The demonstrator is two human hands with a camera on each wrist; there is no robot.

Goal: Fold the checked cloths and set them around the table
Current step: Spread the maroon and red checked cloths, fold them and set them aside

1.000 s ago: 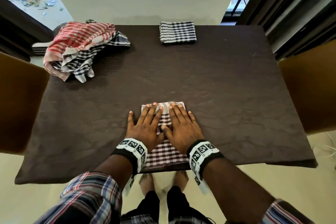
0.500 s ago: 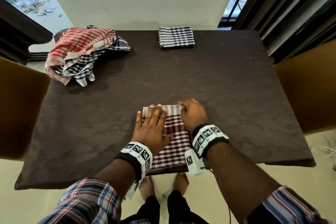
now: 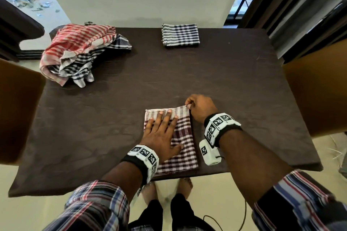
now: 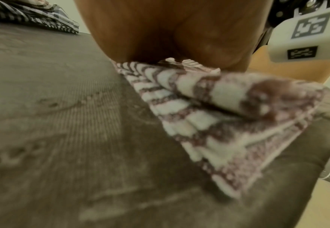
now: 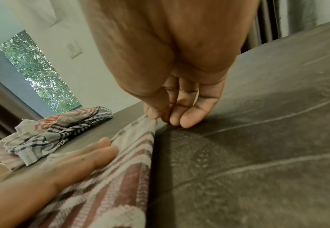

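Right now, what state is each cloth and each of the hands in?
Maroon cloth: folded, flat at the near table edge.
Black cloth: folded, flat at the far edge.
Cloth pile: unfolded, heaped at the far left corner.
Left hand: flat, pressing the maroon cloth.
Right hand: pinching the maroon cloth's far right corner.

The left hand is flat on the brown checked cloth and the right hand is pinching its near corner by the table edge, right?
Not quite. The left hand does lie flat on the brown checked cloth, but the right hand pinches its far right corner, away from the table's near edge. The head view shows it, and the right wrist view shows the fingertips on that corner.
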